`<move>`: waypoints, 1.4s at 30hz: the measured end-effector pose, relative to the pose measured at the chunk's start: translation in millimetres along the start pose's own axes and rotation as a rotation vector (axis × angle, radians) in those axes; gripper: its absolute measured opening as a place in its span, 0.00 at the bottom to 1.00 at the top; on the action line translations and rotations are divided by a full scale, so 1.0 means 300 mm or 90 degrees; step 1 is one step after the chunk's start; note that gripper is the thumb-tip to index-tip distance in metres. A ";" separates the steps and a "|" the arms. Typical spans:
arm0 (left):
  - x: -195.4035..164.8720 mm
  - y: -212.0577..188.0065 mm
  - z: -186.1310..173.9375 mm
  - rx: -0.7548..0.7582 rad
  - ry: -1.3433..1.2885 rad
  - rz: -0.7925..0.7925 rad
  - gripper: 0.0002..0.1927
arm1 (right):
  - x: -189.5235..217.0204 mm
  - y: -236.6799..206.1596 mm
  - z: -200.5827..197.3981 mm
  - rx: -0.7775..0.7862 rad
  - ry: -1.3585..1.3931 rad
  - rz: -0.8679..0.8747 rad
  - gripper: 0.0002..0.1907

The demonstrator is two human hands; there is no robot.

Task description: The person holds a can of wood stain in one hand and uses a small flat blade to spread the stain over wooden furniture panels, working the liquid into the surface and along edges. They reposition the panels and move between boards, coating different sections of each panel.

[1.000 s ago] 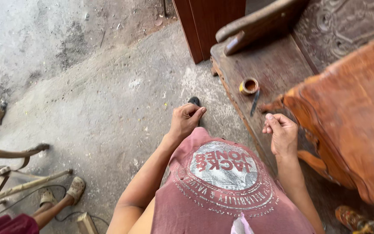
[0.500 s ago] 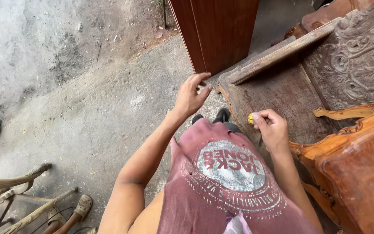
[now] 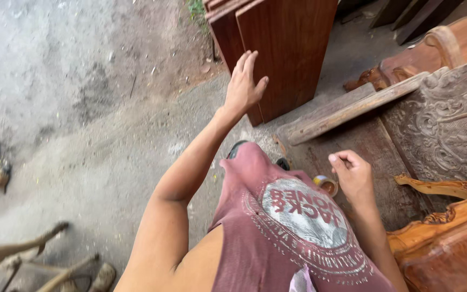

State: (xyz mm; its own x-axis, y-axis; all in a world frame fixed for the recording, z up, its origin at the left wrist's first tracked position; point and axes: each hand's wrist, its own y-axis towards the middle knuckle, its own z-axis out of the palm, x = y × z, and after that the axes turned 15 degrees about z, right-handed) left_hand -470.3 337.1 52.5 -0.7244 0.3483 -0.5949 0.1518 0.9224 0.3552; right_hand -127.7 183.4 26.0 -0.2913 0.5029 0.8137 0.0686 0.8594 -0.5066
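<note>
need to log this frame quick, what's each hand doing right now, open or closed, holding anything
Left hand: open, fingers spread, empty, raised in front of the dark wooden boards.
Right hand: fingers curled closed above the small round tin; cannot tell whether it holds anything.

Small can partly behind shirt

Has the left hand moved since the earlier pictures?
Yes. The left hand has risen from near the knee and now reaches the dark upright wooden boards.
</note>
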 end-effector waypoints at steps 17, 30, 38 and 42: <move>0.325 0.451 0.163 0.134 0.453 0.174 0.43 | 0.066 -0.188 0.325 -0.277 0.013 0.245 0.11; 0.194 0.312 0.164 0.261 0.056 0.251 0.15 | 0.349 0.027 0.440 -0.233 -0.105 0.168 0.18; 0.066 -0.194 0.059 0.211 -0.114 0.244 0.14 | 0.569 0.223 0.545 -0.321 -0.086 0.164 0.40; 0.106 -0.382 -0.034 0.281 -0.261 0.170 0.22 | 0.565 0.239 0.661 -0.362 0.166 0.223 0.21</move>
State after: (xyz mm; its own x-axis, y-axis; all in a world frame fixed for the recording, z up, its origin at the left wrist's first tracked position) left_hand -517.5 240.8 0.3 -0.3229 0.5293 -0.7846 0.6149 0.7475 0.2512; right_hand -361.3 312.0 71.1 0.0721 0.7027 0.7079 0.6235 0.5222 -0.5819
